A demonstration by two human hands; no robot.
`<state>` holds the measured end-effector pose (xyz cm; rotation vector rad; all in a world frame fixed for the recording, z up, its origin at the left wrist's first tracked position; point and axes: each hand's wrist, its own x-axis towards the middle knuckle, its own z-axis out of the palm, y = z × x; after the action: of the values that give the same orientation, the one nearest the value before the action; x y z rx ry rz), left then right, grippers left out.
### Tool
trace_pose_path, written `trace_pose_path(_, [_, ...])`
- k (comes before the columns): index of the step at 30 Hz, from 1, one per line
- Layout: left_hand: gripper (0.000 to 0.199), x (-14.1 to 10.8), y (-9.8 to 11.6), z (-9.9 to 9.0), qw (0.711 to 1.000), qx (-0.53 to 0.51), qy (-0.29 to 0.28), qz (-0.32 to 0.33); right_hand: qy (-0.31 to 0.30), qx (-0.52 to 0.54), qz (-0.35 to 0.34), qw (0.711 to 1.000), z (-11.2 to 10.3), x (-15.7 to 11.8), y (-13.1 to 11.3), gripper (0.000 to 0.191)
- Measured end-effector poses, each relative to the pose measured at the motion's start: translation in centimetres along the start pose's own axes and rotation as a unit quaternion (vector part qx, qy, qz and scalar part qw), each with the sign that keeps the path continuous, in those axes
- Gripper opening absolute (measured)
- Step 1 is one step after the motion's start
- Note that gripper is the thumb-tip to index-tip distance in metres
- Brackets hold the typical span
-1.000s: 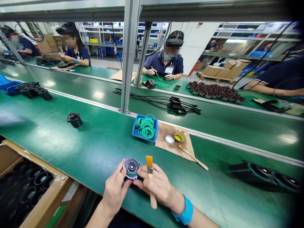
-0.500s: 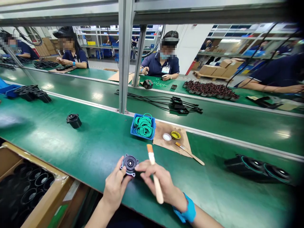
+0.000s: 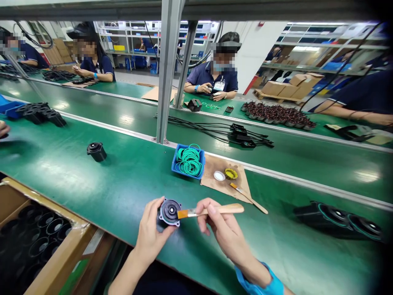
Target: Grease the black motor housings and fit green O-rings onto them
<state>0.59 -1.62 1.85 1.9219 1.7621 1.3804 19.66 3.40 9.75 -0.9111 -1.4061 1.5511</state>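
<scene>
A round black housing (image 3: 168, 208) with small lugs on its rim is gripped by its edge in my left hand (image 3: 151, 225), its open face turned up. My right hand (image 3: 221, 227) pinches the wooden handle of a paintbrush (image 3: 220, 209). The brush lies nearly level, and its orange bristles meet or almost meet the right side of the housing's rim. Past my hands stands a blue bin (image 3: 188, 175) of green rubber rings (image 3: 189, 161). On a stained cardboard sheet (image 3: 210, 184) lie a white lid (image 3: 219, 176), a yellow cap (image 3: 231, 174) and a second paintbrush (image 3: 248, 198).
One black housing (image 3: 96, 152) stands at the left; two with green rings (image 3: 337, 219) lie at the right. A carton (image 3: 76, 233) of black parts sits low at the left. A metal post (image 3: 167, 73) rises behind the bin. Co-workers (image 3: 211, 78) sit across the line.
The paintbrush in my right hand has swung from upright to nearly level, bristles now at the housing. My right fingers have come away from the housing. Another person's hand appears at the left edge.
</scene>
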Motion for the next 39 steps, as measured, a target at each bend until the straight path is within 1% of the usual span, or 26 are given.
trace_pose_path(3, [0.054, 0.1, -0.2, 0.1, 0.999, -0.031, -0.018, -0.026, -0.030, 0.048, 0.077, 0.995, 0.5, -0.1, 0.6, 0.052])
trace_pose_path(6, [0.054, -0.1, -0.1, 0.1, 0.995, -0.059, -0.043, -0.066, -0.032, 0.046, 0.100, 0.993, 0.9, 0.1, 1.2, 0.056])
trace_pose_path(10, [0.054, -0.2, 0.1, 0.1, 0.989, -0.073, -0.058, -0.114, -0.020, 0.024, 0.090, 0.995, 1.1, 0.5, 1.8, 0.057])
trace_pose_path(14, [0.055, -0.1, 0.1, 0.0, 0.986, -0.079, -0.065, -0.130, -0.006, -0.009, 0.063, 0.998, 0.6, 0.8, 2.3, 0.059])
trace_pose_path(17, [0.054, -0.1, 0.1, 0.0, 0.986, -0.081, -0.064, -0.132, 0.005, -0.057, 0.032, 0.998, -0.1, 1.0, 2.4, 0.060])
trace_pose_path(23, [0.053, -0.1, -0.1, -0.1, 0.988, -0.090, -0.059, -0.114, -0.003, -0.166, -0.061, 0.984, -1.0, 1.7, 2.1, 0.052])
trace_pose_path(29, [0.050, -0.3, 0.0, -0.2, 0.989, -0.116, -0.070, -0.067, -0.025, -0.259, -0.153, 0.954, -1.1, 2.8, 1.0, 0.051])
trace_pose_path(32, [0.048, -0.3, 0.1, -0.2, 0.991, -0.107, -0.063, -0.040, -0.062, -0.271, -0.178, 0.944, -0.5, 3.1, 0.1, 0.049])
trace_pose_path(36, [0.043, -0.2, 0.2, -0.2, 0.995, -0.091, -0.039, -0.008, -0.122, -0.266, -0.204, 0.934, 0.6, 2.8, -1.2, 0.049])
trace_pose_path(38, [0.041, -0.2, 0.3, -0.1, 0.996, -0.082, -0.025, 0.019, -0.124, -0.255, -0.204, 0.937, 0.7, 2.5, -1.7, 0.047])
trace_pose_path(39, [0.040, -0.2, 0.3, 0.0, 0.996, -0.078, -0.019, 0.035, -0.108, -0.249, -0.203, 0.941, 0.7, 2.4, -1.8, 0.046])
